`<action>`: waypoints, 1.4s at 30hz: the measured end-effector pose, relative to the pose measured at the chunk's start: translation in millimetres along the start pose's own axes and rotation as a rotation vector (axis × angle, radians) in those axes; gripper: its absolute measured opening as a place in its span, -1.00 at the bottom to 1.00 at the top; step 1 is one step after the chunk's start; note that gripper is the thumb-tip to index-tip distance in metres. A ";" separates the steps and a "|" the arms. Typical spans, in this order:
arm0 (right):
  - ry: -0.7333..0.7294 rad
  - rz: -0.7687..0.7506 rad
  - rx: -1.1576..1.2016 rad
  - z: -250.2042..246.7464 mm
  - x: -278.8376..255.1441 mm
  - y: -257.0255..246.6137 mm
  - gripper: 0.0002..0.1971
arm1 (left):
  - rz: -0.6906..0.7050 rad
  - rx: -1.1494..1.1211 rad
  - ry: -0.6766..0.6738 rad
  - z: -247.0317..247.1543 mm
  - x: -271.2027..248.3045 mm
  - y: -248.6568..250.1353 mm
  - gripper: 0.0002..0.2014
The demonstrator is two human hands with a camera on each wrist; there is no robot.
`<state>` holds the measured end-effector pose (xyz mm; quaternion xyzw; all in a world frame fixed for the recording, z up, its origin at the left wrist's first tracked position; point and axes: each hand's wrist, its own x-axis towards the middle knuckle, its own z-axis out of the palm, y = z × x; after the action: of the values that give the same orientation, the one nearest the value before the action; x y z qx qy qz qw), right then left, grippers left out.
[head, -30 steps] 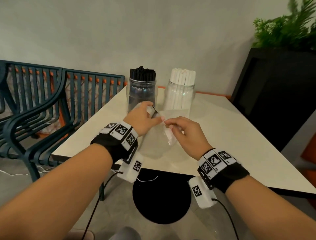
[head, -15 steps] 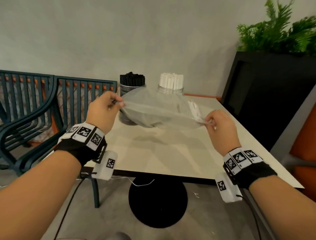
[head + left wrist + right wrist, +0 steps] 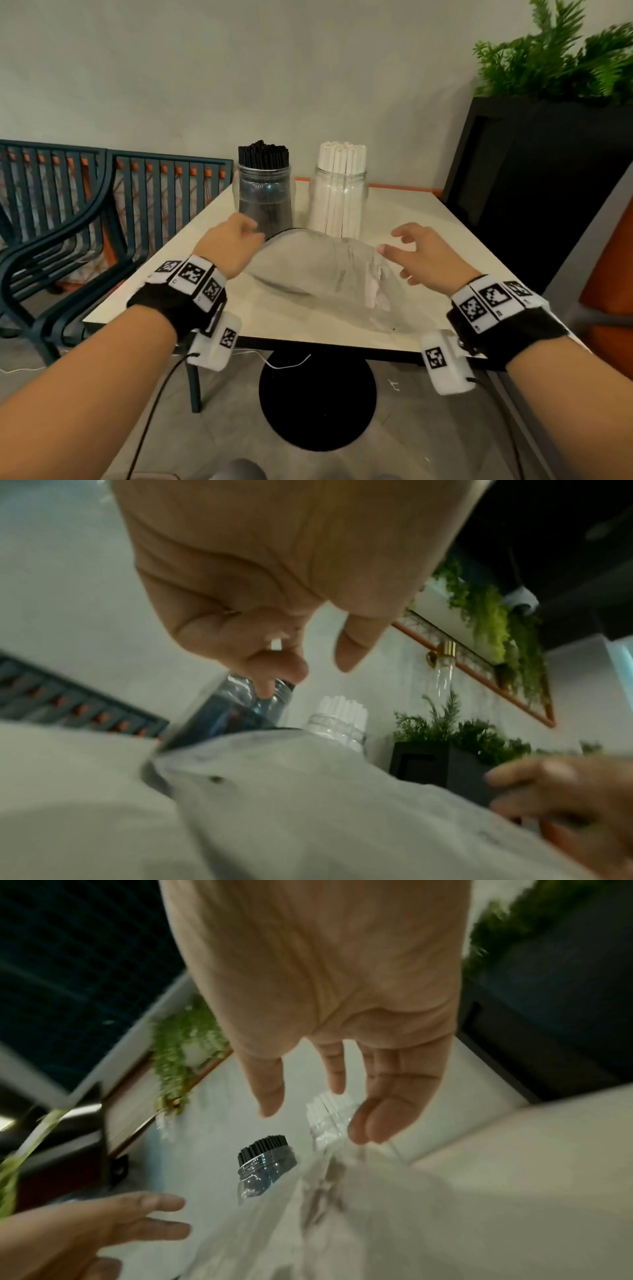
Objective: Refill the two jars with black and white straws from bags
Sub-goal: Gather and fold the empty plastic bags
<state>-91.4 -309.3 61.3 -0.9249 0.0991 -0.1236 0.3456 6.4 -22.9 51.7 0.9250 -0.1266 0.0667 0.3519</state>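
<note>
So neither grip was actually holding anything here. The left hand hung over the tabletop with its fingers loosely curled, and the wrist cam showed nothing between the thumb and fingertips. The right hand was spread wide, fingers straight-ish and apart, palm down, also holding nothing.

Right between the two hands was the clear plastic bag, puffed up and lying loose on the tabletop. Its left edge sat just beside the left hand's fingers and its right side ran under the right hand's thumb; couldn't tell if either hand was actually touching it. It looked empty, but the plastic was blurry so I wouldn't swear to it.

Just past the left hand stood the jar of black straws, upright, straws poking out the top. Next to it, beyond the gap between the hands, was the jar of white straws, also upright and packed full. The far end of the bag came right up to the bases of both jars.

Further out to the left of the left hand was a dark green slatted chair, and off past the right hand a black planter with green plants on top.
</note>
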 end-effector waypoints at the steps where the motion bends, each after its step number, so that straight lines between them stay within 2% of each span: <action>1: -0.087 0.114 0.106 7.3 1.3 -5.5 -0.32 | -0.027 -0.096 -0.077 6.0 1.3 10.1 -0.48; 3: -0.246 0.312 0.230 23.2 1.9 -10.8 -0.11 | -0.132 -0.210 -0.258 19.4 1.1 24.9 -0.30; 4: -0.284 0.375 0.277 29.3 1.3 -11.3 -0.10 | -0.167 -0.215 -0.310 26.2 1.3 28.1 -0.27; 5: -0.294 0.406 0.303 35.0 3.4 -8.2 -0.19 | -0.171 -0.174 -0.330 32.5 2.4 28.7 -0.25; 6: -0.281 0.394 0.301 40.4 5.3 -4.8 -0.38 | -0.150 -0.087 -0.325 36.9 2.8 28.3 -0.25; 8: -0.141 0.229 0.188 49.1 9.9 2.1 -0.81 | -0.068 0.080 -0.221 41.6 5.2 24.1 -0.26; 9: -0.023 0.101 0.109 51.3 11.9 4.9 -0.92 | -0.027 0.087 -0.128 41.3 7.1 22.4 -0.28; 11: 0.227 -0.160 -0.027 53.4 13.2 5.8 -0.89 | 0.064 -0.010 0.076 34.5 7.5 24.6 -0.30; 12: 0.300 -0.273 -0.053 53.8 10.5 4.1 -0.89 | 0.119 -0.050 0.154 31.5 7.4 28.1 -0.31; 14: 0.320 -0.455 -0.077 57.9 4.6 4.6 -0.82 | 0.210 -0.076 0.182 29.7 7.4 36.2 -0.31; 16: 0.236 -0.544 -0.094 63.0 -2.8 8.8 -0.82 | 0.219 -0.078 0.113 32.1 8.1 40.4 -0.37; 18: 0.090 -0.509 -0.129 65.2 -8.3 15.4 -0.84 | 0.175 -0.035 0.075 34.7 7.9 38.2 -0.57; 20: -0.043 -0.388 -0.174 64.2 -12.9 22.3 -0.70 | 0.140 -0.022 0.076 35.8 6.6 32.1 -0.75; 22: 0.039 -0.294 -0.147 59.2 -14.0 23.7 -0.65 | 0.121 -0.050 0.063 37.6 2.4 27.4 -0.81; 24: 0.223 -0.240 -0.106 52.2 -11.5 16.4 -0.58 | 0.120 -0.060 0.050 37.3 -5.1 28.9 -0.73; 25: 0.264 -0.220 -0.081 49.4 -8.4 11.8 -0.48 | 0.126 -0.056 0.038 36.9 -8.7 30.4 -0.67; 27: 0.200 -0.173 0.019 47.4 0.1 1.5 -0.25 | 0.139 -0.037 -0.001 36.9 -14.7 33.7 -0.51; 28: 0.143 -0.169 0.082 49.2 3.4 -3.7 -0.19 | 0.149 -0.015 -0.014 37.3 -16.8 35.0 -0.43; 29: 0.096 -0.173 0.140 52.2 5.5 -8.4 -0.21 | 0.158 0.011 -0.015 37.9 -17.9 35.9 -0.40; 31: 0.065 -0.174 0.184 58.4 8.9 -14.1 -0.51 | 0.151 0.047 0.001 37.1 -19.9 36.2 -0.45; 33: 0.137 -0.163 0.201 56.0 8.6 -14.9 -0.78 | 0.098 0.029 0.047 29.6 -18.2 29.1 -0.52; 35: 0.282 -0.126 0.267 45.5 10.2 -3.6 -0.83 | -0.027 -0.103 0.114 18.4 -8.2 8.4 -0.56; 37: 0.401 -0.080 0.336 30.8 11.0 11.6 -0.86 | -0.158 -0.353 0.129 7.6 -0.1 -15.0 -0.64; 40: 0.362 -0.104 0.379 22.8 5.3 25.4 -0.94 | -0.242 -0.485 0.090 2.4 0.4 -33.4 -0.80; 42: 0.336 -0.179 0.373 25.0 -0.6 32.3 -0.86 | -0.248 -0.476 0.095 5.1 1.6 -40.9 -0.86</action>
<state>-87.8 -317.7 21.5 -0.8168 0.0483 -0.3219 0.4764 19.6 2.8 22.3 0.8205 -0.0077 0.0348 0.5705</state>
